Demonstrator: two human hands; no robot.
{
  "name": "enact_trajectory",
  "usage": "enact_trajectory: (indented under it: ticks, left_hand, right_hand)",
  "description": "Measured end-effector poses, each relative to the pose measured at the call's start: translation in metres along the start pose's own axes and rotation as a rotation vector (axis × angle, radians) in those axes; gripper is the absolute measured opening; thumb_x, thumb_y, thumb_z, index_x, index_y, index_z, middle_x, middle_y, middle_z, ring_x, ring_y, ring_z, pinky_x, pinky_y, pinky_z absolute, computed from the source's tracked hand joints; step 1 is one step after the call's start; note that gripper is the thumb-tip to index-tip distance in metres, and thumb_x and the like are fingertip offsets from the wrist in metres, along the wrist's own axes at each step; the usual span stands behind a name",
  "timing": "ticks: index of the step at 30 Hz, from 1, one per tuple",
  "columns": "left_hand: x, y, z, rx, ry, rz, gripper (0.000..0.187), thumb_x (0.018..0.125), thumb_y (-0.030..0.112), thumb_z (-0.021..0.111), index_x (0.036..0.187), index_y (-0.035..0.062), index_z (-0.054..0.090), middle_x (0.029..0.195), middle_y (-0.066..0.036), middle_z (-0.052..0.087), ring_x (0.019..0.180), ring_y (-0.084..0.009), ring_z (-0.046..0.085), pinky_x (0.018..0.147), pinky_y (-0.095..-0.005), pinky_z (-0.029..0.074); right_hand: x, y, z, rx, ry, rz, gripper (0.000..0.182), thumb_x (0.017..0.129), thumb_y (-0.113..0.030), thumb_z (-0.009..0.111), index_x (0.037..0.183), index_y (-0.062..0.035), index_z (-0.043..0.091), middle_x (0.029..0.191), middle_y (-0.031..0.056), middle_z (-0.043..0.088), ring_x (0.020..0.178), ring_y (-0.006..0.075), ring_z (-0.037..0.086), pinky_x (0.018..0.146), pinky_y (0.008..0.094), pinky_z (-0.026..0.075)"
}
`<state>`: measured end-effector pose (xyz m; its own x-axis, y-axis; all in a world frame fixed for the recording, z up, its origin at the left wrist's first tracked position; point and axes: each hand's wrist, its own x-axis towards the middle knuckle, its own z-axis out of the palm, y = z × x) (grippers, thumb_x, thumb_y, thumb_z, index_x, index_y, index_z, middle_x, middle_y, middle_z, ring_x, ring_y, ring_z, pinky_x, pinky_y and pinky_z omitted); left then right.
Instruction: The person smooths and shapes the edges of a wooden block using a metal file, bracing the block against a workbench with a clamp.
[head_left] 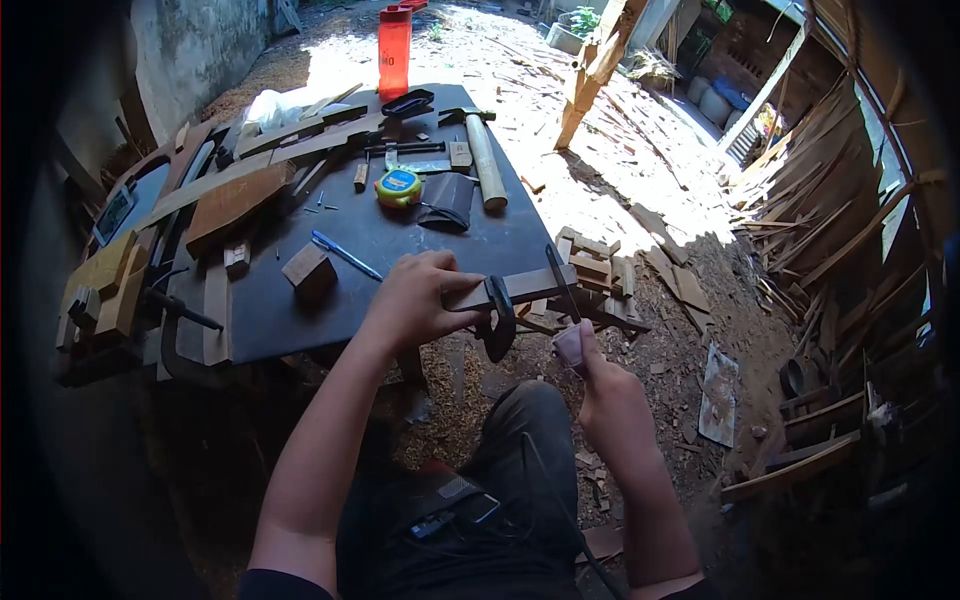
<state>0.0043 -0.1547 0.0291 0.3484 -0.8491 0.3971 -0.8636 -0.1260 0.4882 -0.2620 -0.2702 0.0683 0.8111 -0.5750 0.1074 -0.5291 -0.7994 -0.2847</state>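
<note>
My left hand (412, 295) grips one end of a short wooden strip (535, 285) at the table's front edge. A black clamp (499, 320) sits around the strip, just beyond my fingers. My right hand (618, 410) is closed on the pale handle of a narrow dark-bladed tool (558, 270). Its blade lies across the strip's free end; whether it is a saw or a file I cannot make out. A blue pen (345, 255) and a wooden block (309, 273) lie on the table left of my left hand.
The dark table (400, 240) bears a hammer (486, 160), a tape measure (398, 187), a dark pouch (446, 200), a red bottle (394, 55) and several boards (240, 207). Wood offcuts (600, 270) are piled beyond the table's right edge. Split wood leans along the right.
</note>
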Motion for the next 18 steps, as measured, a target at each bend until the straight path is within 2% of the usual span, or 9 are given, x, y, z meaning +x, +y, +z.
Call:
enact_trajectory:
  ticks: [1,2,4,9,12,13,14,15,18]
  left_hand:
    - [-0.001,0.000,-0.001,-0.032,0.029,0.024,0.042,0.076,0.039,0.083,0.112,0.0192,0.079,0.092,-0.007,0.063,0.088,-0.0276,0.061,0.088,-0.0384,0.047]
    - [0.002,-0.001,-0.003,-0.071,-0.079,-0.048,0.041,0.076,0.039,0.083,0.113,0.0189,0.079,0.094,-0.008,0.063,0.089,-0.0289,0.062,0.087,-0.0388,0.048]
    - [0.002,0.001,-0.003,-0.027,-0.066,-0.037,0.043,0.076,0.038,0.083,0.114,0.0190,0.078,0.095,-0.008,0.063,0.091,-0.0301,0.062,0.087,-0.0391,0.049]
    - [-0.003,-0.006,0.001,-0.025,0.033,-0.007,0.041,0.075,0.041,0.081,0.111,0.0205,0.079,0.093,-0.009,0.064,0.093,-0.0300,0.064,0.089,-0.0421,0.048]
    - [-0.005,-0.012,0.004,-0.032,0.001,-0.012,0.041,0.076,0.040,0.081,0.112,0.0204,0.078,0.092,-0.009,0.063,0.091,-0.0302,0.063,0.088,-0.0422,0.049]
    - [-0.003,-0.010,0.002,-0.044,-0.036,-0.016,0.042,0.076,0.038,0.081,0.113,0.0193,0.078,0.092,-0.009,0.063,0.089,-0.0303,0.063,0.086,-0.0418,0.049]
    - [0.000,-0.007,-0.001,-0.055,-0.067,-0.020,0.042,0.075,0.036,0.081,0.113,0.0182,0.078,0.092,-0.010,0.063,0.087,-0.0303,0.063,0.084,-0.0415,0.049]
    - [0.001,-0.005,-0.004,-0.092,-0.113,-0.067,0.041,0.076,0.043,0.079,0.110,0.0216,0.079,0.092,-0.008,0.063,0.094,-0.0302,0.063,0.089,-0.0424,0.048]
    - [-0.002,-0.009,0.003,-0.049,-0.016,-0.017,0.040,0.076,0.043,0.079,0.109,0.0208,0.080,0.091,-0.009,0.063,0.093,-0.0300,0.064,0.089,-0.0422,0.048]
  right_hand:
    - [0.017,-0.008,-0.007,-0.052,-0.045,0.004,0.071,0.086,0.005,0.052,0.155,-0.0053,0.035,0.090,0.0260,0.066,0.081,0.0439,0.067,0.074,0.0528,0.052]
    - [0.032,-0.011,-0.011,-0.103,-0.097,0.027,0.072,0.086,0.005,0.052,0.155,-0.0043,0.034,0.093,0.0253,0.067,0.084,0.0430,0.068,0.076,0.0521,0.053]
    - [0.066,-0.010,-0.010,-0.097,-0.095,0.001,0.066,0.089,0.004,0.049,0.153,-0.0030,0.037,0.089,0.0260,0.067,0.083,0.0434,0.068,0.075,0.0525,0.053]
    - [0.007,-0.009,-0.010,-0.037,0.030,-0.036,0.065,0.090,0.004,0.053,0.152,-0.0093,0.042,0.083,0.0290,0.064,0.074,0.0470,0.064,0.069,0.0550,0.047]
    - [0.017,-0.013,-0.003,-0.070,0.012,-0.060,0.068,0.088,0.005,0.054,0.153,-0.0089,0.040,0.084,0.0291,0.064,0.075,0.0464,0.064,0.069,0.0546,0.047]
    - [0.037,-0.018,-0.004,-0.157,-0.060,-0.039,0.074,0.083,0.007,0.052,0.155,-0.0016,0.034,0.088,0.0271,0.067,0.082,0.0430,0.068,0.076,0.0525,0.052]
    - [0.057,-0.017,-0.001,-0.197,-0.069,-0.034,0.075,0.082,0.008,0.052,0.154,-0.0005,0.034,0.088,0.0277,0.067,0.082,0.0426,0.068,0.075,0.0521,0.052]
    - [0.063,-0.019,-0.001,-0.195,-0.071,-0.019,0.075,0.082,0.008,0.052,0.154,-0.0010,0.035,0.088,0.0276,0.067,0.081,0.0425,0.068,0.075,0.0521,0.052]
    - [0.038,-0.015,0.000,-0.107,-0.028,-0.016,0.074,0.083,0.009,0.053,0.155,-0.0019,0.035,0.087,0.0275,0.066,0.080,0.0424,0.068,0.074,0.0521,0.051]
